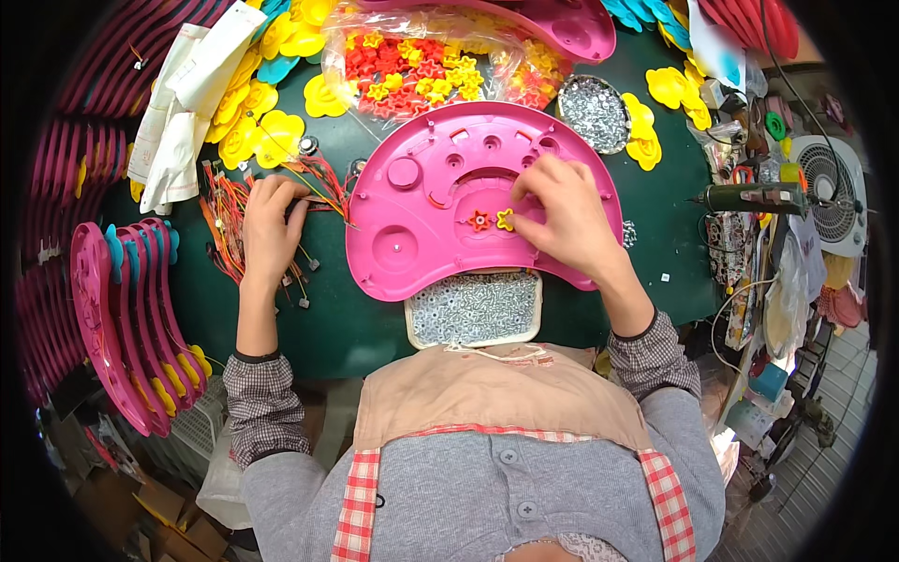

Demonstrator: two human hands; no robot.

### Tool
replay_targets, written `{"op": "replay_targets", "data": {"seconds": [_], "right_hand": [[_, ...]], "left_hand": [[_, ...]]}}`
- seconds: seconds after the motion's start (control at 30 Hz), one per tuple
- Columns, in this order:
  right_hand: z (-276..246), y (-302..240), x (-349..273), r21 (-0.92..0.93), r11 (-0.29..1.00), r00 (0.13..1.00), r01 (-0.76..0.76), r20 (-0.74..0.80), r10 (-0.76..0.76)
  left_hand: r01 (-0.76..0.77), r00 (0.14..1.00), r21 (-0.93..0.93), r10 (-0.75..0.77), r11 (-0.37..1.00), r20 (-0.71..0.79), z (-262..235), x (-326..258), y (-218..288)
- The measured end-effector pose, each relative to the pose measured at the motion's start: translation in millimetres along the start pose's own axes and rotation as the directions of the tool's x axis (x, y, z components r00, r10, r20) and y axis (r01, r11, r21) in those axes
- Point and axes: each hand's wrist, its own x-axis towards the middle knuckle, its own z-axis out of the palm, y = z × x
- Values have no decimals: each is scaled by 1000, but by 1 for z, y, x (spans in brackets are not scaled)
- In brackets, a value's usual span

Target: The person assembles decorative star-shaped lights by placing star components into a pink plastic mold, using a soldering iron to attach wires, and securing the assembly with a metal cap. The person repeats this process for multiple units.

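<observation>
While the green table (670,304) spans the work area, the pink curved panel (440,234) lies at its middle, posts and rim facing up, concave edge toward the person. Beyond the panel is a clear plastic bag (407,80) of red and yellow star pieces; at its near edge, partly covered by it, sits a pale tray (476,309) of small metal parts. At left, a bundle of mostly red wires (223,220) lies under the left hand (272,223), whose fingers are loosely curled; whether they grip any wire cannot be told. The right hand (564,211), half closed, reaches over the panel, thumb and fingers slightly apart beside the yellow star (505,220); a firm hold cannot be confirmed. Just left of it is the red star (480,221).
</observation>
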Motion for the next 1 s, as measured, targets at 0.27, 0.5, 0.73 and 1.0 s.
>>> {"op": "replay_targets", "data": {"seconds": [0.27,0.5,0.73,1.0], "right_hand": [[-84,108,-83,287,923,95,258,-958,272],[-117,171,-74,560,782,576,274,-747,333],[-77,161,-74,684,627,698,371,-651,297],[-75,73,-117,813,369,799,451,-552,239]], "left_hand": [[-115,981,-749,-43,652,-188,-118,18,1],[-178,982,-931,121,319,-146,-133,100,65],[104,989,-690,-4,716,145,-171,100,62],[-138,990,-238,129,961,-56,-50,50,143]]}}
